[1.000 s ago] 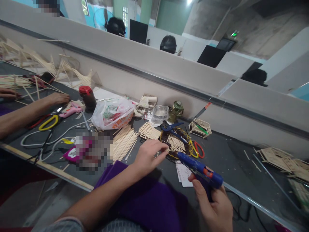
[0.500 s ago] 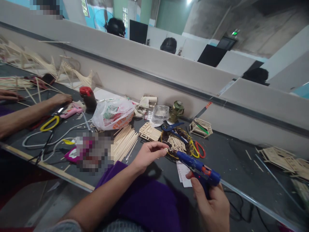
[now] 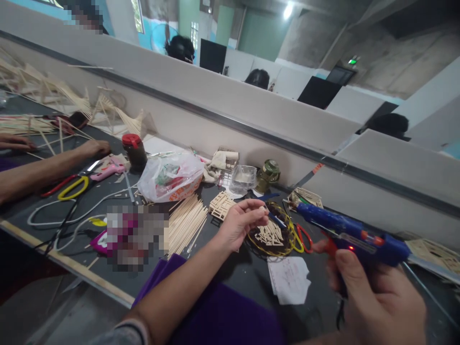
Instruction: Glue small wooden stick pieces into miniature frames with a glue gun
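Observation:
My right hand (image 3: 373,287) is wrapped round a blue hot glue gun (image 3: 345,230), whose nozzle points left and whose small red light is lit. In a pinch, my left hand (image 3: 244,223) grips a small pale piece, too small to name, at its fingertips. Just past that hand lies a yellow-rimmed round basket (image 3: 257,251) with short wooden stick pieces (image 3: 268,235) in it. A creased white paper (image 3: 289,280) rests on the table below the glue gun. Long thin wooden sticks (image 3: 185,225) lie in a bundle left of my left hand.
A white plastic bag (image 3: 168,177), a red-lidded jar (image 3: 134,151), a clear plastic box (image 3: 243,178) and a green jar (image 3: 268,175) stand along the partition. Scissors (image 3: 74,187) and a pink glue gun (image 3: 108,171) lie near another person's arm (image 3: 46,167) at left.
My right hand has moved the glue gun up and right, away from my left hand. My left hand has risen slightly to the right, still pinching. More of the white paper shows.

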{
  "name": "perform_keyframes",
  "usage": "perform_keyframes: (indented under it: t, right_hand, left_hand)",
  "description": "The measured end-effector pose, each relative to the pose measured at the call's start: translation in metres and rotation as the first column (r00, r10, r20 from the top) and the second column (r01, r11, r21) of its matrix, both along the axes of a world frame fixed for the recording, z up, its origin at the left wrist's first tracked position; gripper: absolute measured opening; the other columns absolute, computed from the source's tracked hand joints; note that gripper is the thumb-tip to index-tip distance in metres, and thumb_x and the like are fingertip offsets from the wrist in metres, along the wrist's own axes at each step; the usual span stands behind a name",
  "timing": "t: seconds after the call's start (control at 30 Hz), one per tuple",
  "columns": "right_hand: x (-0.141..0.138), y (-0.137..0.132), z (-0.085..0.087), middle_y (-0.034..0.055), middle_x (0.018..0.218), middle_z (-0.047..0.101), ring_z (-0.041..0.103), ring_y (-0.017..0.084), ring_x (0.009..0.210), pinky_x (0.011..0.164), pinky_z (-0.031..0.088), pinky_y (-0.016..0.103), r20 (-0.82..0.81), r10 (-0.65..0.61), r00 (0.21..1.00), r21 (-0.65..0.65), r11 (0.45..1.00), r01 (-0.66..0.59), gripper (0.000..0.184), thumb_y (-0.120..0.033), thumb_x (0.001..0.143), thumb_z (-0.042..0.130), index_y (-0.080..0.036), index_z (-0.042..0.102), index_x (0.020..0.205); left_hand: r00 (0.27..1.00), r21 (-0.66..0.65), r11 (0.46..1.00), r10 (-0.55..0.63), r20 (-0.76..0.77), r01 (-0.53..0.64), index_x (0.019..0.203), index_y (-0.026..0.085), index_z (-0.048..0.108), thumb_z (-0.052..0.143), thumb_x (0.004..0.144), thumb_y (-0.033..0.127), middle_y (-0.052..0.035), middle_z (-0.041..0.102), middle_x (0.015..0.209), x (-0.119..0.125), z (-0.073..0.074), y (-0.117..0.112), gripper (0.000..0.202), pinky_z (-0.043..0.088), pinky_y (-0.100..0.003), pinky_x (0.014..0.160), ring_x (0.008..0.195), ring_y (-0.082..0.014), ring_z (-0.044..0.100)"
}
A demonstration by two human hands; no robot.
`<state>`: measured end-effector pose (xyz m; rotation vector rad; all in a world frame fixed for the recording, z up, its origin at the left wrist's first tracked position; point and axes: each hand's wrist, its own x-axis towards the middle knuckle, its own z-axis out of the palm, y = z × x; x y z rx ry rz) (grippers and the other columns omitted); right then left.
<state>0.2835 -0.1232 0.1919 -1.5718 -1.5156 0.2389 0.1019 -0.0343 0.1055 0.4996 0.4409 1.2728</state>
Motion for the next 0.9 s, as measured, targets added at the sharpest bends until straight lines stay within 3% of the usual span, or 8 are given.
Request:
perform_keyframes:
  t: [0.23,0.43,0.63,0.9]
  right_hand:
    - [-0.005,0.04,-0.032,0.0019,0.053,0.056,0.05,0.013,0.041,0.038,0.041,0.023,0.012,0.068,0.998,-0.131,0.989,-0.066,0.04,-0.054,0.08,0.058,-0.016,0.07,0.079]
    - [-0.01,0.072,-0.053,0.0064,0.062,0.065,0.053,0.015,0.045,0.036,0.04,0.023,0.055,0.098,0.994,-0.192,0.978,-0.086,0.043,-0.056,0.079,0.058,-0.016,0.072,0.086]
    - [-0.009,0.081,-0.073,0.0058,0.07,0.069,0.059,0.017,0.052,0.043,0.044,0.023,0.014,0.132,0.991,-0.285,0.951,-0.123,0.036,-0.052,0.081,0.059,-0.019,0.071,0.087]
    - [-0.016,0.084,-0.071,0.0047,0.069,0.069,0.059,0.016,0.052,0.041,0.044,0.021,0.029,0.189,0.982,-0.274,0.946,-0.174,0.032,-0.049,0.081,0.06,-0.02,0.07,0.086]
  left_hand:
    - [0.977,-0.178,0.984,0.035,0.209,0.002,0.09,0.011,0.068,0.082,0.064,0.019,-0.0016,0.067,0.073,-0.001,-0.042,0.034,0.03,0.055,-0.023,0.069,0.06,-0.0066,0.061]
    - [0.979,-0.246,0.969,0.033,0.201,0.018,0.091,0.011,0.069,0.081,0.066,0.014,-0.0026,0.068,0.075,-0.008,-0.062,0.045,0.028,0.055,-0.021,0.07,0.062,-0.007,0.063]
    - [0.983,-0.262,0.965,0.025,0.184,0.025,0.089,0.013,0.068,0.082,0.064,0.017,-0.0011,0.068,0.073,-0.015,-0.073,0.047,0.028,0.055,-0.021,0.068,0.06,-0.007,0.063]
    - [0.98,-0.28,0.96,0.026,0.197,0.031,0.087,0.013,0.07,0.081,0.065,0.016,-0.0004,0.066,0.068,-0.017,-0.074,0.048,0.025,0.053,-0.02,0.066,0.058,-0.0062,0.06]
